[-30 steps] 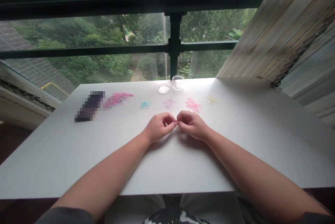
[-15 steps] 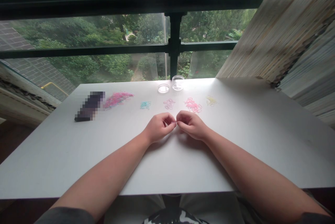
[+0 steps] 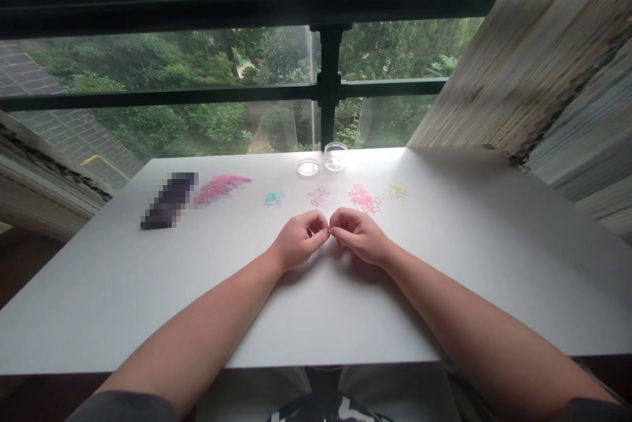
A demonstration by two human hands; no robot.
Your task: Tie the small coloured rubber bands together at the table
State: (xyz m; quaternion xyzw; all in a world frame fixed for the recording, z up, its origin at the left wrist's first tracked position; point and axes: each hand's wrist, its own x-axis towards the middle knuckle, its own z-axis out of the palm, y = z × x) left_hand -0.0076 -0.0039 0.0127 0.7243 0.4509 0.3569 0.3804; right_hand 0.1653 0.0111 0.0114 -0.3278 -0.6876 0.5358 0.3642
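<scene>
My left hand (image 3: 297,238) and my right hand (image 3: 358,234) rest on the white table (image 3: 148,290), fingertips pinched together where they meet. Between them they pinch something tiny, too small to name, perhaps a small elastic band. Just beyond the hands lie small heaps of loop-shaped bands: a blue heap (image 3: 274,197), a pale pink heap (image 3: 319,195), a brighter pink heap (image 3: 364,198) and a yellow heap (image 3: 397,189). A larger magenta heap (image 3: 222,186) lies further left.
A small clear jar (image 3: 336,156) and its lid (image 3: 309,167) stand at the table's far edge by the window railing. A dark blurred object (image 3: 168,201) lies at the left. A slanted striped wall rises at the right.
My right hand has shifted slightly left, closer against the left hand. Nothing else has moved.
</scene>
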